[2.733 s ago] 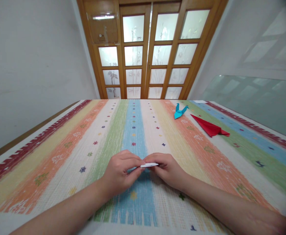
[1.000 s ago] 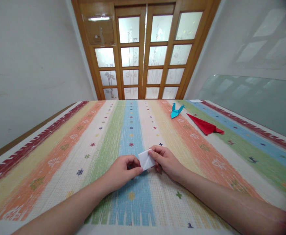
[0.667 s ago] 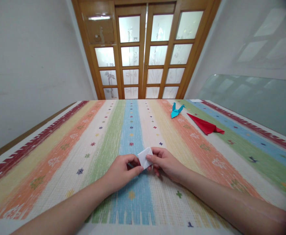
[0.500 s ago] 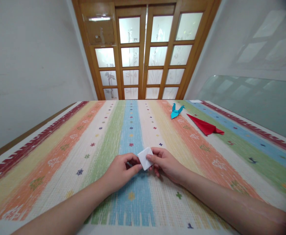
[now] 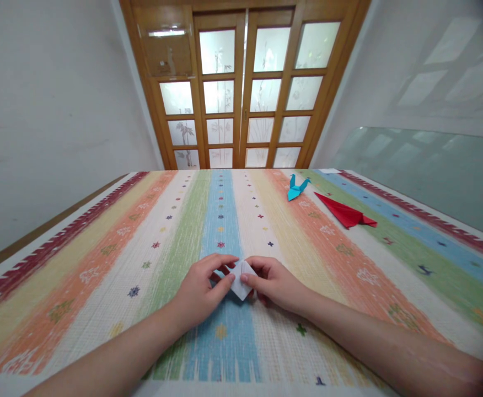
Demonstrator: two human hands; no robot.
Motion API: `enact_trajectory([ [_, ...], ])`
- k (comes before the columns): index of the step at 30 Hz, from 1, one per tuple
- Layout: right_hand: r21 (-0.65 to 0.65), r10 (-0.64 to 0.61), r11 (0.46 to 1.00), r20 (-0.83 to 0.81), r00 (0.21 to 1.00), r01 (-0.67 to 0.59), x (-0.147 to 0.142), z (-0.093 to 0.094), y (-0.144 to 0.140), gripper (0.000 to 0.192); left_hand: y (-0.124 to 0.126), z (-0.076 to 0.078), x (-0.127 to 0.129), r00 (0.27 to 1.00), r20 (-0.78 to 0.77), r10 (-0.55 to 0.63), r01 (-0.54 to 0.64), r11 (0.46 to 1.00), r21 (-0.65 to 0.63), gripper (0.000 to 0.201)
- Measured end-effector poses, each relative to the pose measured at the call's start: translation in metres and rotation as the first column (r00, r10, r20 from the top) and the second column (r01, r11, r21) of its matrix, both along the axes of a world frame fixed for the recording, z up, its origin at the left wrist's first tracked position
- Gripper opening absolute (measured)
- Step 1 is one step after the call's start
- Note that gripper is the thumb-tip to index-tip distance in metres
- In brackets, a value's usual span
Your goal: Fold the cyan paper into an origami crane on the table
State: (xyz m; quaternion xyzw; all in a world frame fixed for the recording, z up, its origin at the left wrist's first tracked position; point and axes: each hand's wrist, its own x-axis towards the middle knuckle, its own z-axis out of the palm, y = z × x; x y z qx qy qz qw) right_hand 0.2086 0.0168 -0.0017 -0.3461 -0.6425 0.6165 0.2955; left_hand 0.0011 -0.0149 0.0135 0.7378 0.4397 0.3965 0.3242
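Observation:
A small folded white paper [image 5: 241, 283] is held low over the striped mat [image 5: 113, 259], just above its blue stripe. My left hand [image 5: 203, 291] pinches the paper's left side between thumb and fingers. On the paper's right side, my right hand [image 5: 275, 283] grips it with the thumb on top. Both hands meet at the paper near the middle of the mat, close to me. Part of the paper is hidden by my fingers.
A blue folded paper crane [image 5: 296, 187] stands at the far right of the mat. Beside it lies a red folded paper shape [image 5: 346, 213]. A glass pane [image 5: 423, 171] leans along the right wall, and wooden doors [image 5: 241, 88] stand beyond the mat.
The white paper has been turned and lowered between my hands, from a raised tilted square to a diamond close to the mat. Both hands stayed on it and dropped slightly toward me.

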Motion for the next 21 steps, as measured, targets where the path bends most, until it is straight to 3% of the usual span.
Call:
enact_trajectory([
  [5,0.175,0.038,0.984,0.026,0.999,-0.042,-0.002,0.001,-0.004,0.028,0.001,0.003,0.001,0.998,-0.058,-0.021,0.022,1.000,0.018,0.017],
  [9,0.260,-0.045,0.965,0.078,0.996,0.023,-0.002,0.000,-0.006,0.026,0.001,0.004,0.001,0.999,-0.038,-0.020,0.020,1.000,0.008,0.012],
  [14,0.427,-0.157,0.900,0.138,0.978,0.084,0.001,0.002,-0.008,0.020,0.000,0.004,0.002,0.999,-0.024,-0.023,0.023,1.000,0.006,0.008],
  [21,0.599,-0.166,0.799,0.127,0.978,0.058,0.002,0.009,-0.011,0.017,-0.003,0.009,0.003,0.999,-0.014,-0.036,0.037,0.999,0.018,0.005],
])
